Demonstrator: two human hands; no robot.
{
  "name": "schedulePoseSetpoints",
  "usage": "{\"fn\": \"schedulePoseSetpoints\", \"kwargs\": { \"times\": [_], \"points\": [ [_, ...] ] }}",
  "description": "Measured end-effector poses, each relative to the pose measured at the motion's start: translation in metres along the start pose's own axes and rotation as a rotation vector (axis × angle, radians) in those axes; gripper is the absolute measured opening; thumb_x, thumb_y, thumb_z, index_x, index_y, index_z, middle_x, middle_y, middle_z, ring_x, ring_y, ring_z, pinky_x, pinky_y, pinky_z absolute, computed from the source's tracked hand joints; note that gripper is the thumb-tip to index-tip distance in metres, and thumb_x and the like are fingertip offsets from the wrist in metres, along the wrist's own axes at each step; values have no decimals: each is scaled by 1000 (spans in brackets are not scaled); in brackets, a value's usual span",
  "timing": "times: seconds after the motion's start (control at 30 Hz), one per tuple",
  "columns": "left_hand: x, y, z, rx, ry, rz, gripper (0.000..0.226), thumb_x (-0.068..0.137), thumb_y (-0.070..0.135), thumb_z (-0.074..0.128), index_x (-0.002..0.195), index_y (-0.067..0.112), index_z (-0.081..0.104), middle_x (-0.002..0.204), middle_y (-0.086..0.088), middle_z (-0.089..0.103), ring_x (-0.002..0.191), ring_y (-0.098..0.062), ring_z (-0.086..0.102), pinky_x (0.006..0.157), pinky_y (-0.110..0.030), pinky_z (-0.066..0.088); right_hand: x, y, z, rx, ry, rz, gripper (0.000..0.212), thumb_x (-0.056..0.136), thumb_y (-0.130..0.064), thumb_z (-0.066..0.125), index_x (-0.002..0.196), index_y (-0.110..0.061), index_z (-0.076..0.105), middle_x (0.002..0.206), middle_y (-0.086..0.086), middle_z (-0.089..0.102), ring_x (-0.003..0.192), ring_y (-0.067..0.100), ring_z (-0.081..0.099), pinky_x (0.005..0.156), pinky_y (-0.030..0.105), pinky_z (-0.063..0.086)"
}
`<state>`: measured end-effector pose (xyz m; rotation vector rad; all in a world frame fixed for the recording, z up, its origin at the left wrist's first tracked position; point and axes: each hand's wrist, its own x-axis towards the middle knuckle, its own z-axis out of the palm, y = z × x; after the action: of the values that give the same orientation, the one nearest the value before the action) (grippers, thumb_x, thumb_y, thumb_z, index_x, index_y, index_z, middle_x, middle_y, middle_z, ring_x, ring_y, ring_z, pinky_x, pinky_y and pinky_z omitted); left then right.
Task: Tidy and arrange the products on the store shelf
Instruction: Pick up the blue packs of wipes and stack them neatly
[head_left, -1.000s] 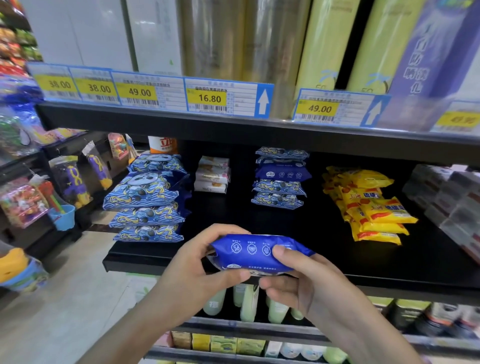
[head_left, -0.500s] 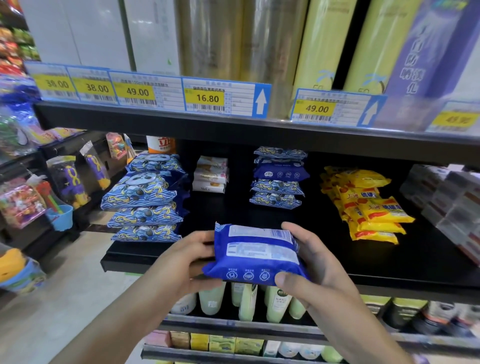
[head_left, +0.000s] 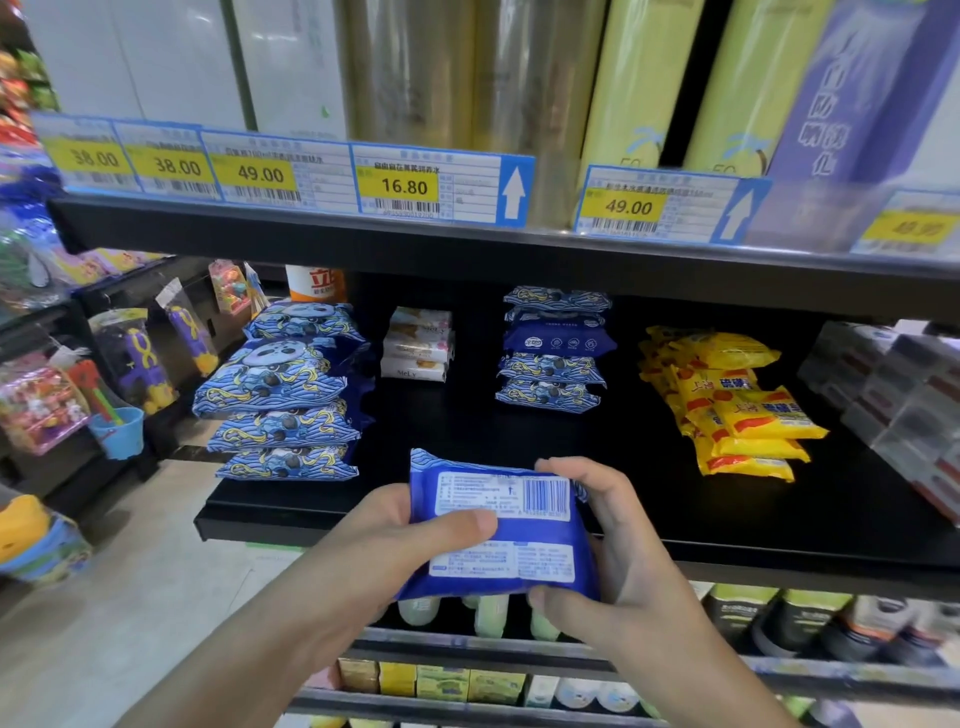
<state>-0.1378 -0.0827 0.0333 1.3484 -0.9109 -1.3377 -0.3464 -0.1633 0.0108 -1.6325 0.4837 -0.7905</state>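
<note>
**Pack held in both hands at shelf front edge**

Pack (head_left: 501, 530), dark blue, w/ barcode and white print panels facing the camera, sits at 6 o'clock in the view, raised just in front of the black shelf (head_left: 779, 519) and over its front lip. Left hand (head_left: 384, 545) grips the pack's left side: thumb lies across the printed face, other fingers go behind and are hidden. Right hand (head_left: 618, 551) grips the right side: fingers (head_left: 566, 467) curl over the top right corner, thumb presses at the bottom edge. Both hands hold the same pack; neither touches the shelf.

On the shelf, from 9 to 3 o'clock:
- Stack of blue panda-print packs (head_left: 283, 395), four high, at approx. 10 o'clock, near the shelf's left end.
- Small white boxes (head_left: 418, 345), stacked, at 11 o'clock, further back.
- Second stack of blue packs (head_left: 553, 351) at 12 o'clock, directly behind the held pack and well apart from it; one plain dark blue pack lies among the patterned ones.
- Yellow packs (head_left: 737, 410) w/ red print, piled at 2 o'clock.
- Grey-white boxes (head_left: 893, 395) at 3 o'clock, blurred.

Price tags (head_left: 405, 184) line the shelf edge above, reading 38.00, 38.00, 49.00, 16.80, 49.00. Bottles on the lower shelf are partly hidden.
</note>
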Motion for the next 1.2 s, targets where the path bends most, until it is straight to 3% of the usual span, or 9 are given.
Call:
{"fn": "schedulePoseSetpoints", "kwargs": {
  "times": [0.2, 0.3, 0.37, 0.47, 0.6, 0.77, 0.93, 1.03, 1.2],
  "points": [
    [-1, -1, 1, 18, 8, 71, 47, 82, 33, 78, 126, 18, 71, 120, -1, 78, 112, -20, 75, 99, -34, 58, 2, -2, -3, -59, -25, -11, 96, 83, 2, 76, 149, -53, 34, 144, -20, 51, 128, 19, 60, 94, 38, 59],
    [-1, 0, 0, 36, 38, 160, 45, 80, 25, 79, 123, 20, 70, 117, 3, 79, 108, -14, 75, 84, -18, 58, 3, -4, -7, -28, -21, 86, 104, 76, -24, 86, 141, -75, 23, 132, -40, 49, 128, 8, 60, 94, 30, 57],
    [-1, -1, -2, 44, 66, 216, 49, 78, 19, 81, 125, 17, 67, 116, 4, 79, 108, -12, 75, 82, -15, 57, 5, -8, -7, -1, 11, 216, 99, 66, -51, 90, 136, -78, 25, 129, -38, 55, 122, 6, 64, 93, 31, 58],
    [-1, -3, -4, 72, 92, 309, 53, 78, 8, 89, 124, 16, 64, 116, 1, 79, 109, -16, 75, 82, -17, 57, 10, -11, -8, 61, 42, 385, 92, 57, -77, 79, 140, -59, 42, 119, -22, 70, 106, 11, 73, 88, 36, 62],
    [-3, -10, -5, 250, 161, 469, 48, 76, 16, 84, 117, 36, 68, 115, 3, 76, 103, -15, 73, 86, -19, 56, 18, -19, -2, 126, -30, 533, 84, 51, -91, 70, 119, -43, 72, 117, -4, 76, 98, 27, 76, 76, 41, 63],
    [-6, -14, -9, 367, 170, 548, 53, 81, 15, 84, 126, 33, 65, 119, 6, 72, 102, -11, 70, 83, -15, 53, 26, -14, 6, 306, 39, 501, 77, 64, -61, 87, 124, -15, 71, 118, 14, 75, 86, 31, 72, 64, 37, 61],
    [-10, -13, -17, 447, 141, 522, 59, 83, 3, 84, 129, 33, 62, 125, 3, 70, 112, -19, 69, 91, -27, 55, 27, -7, 12, 393, 113, 434, 66, 65, -26, 97, 124, -14, 70, 116, 16, 76, 102, 32, 75, 75, 32, 63],
    [-19, -3, -27, 435, -10, 435, 60, 87, 20, 85, 137, 38, 58, 127, 4, 68, 104, -10, 69, 82, -19, 54, 28, -6, 15, 397, 134, 398, 81, 55, -14, 99, 129, -15, 65, 117, 16, 75, 104, 34, 75, 76, 32, 63],
    [-28, 23, -44, 682, 13, 377, 68, 84, 44, 84, 142, 52, 51, 139, 26, 54, 124, 2, 59, 92, -17, 52, 33, -10, 27, 333, 82, 286, 79, 58, -3, 93, 130, -24, 65, 115, 11, 75, 104, 34, 74, 79, 35, 63]
  ]
}}
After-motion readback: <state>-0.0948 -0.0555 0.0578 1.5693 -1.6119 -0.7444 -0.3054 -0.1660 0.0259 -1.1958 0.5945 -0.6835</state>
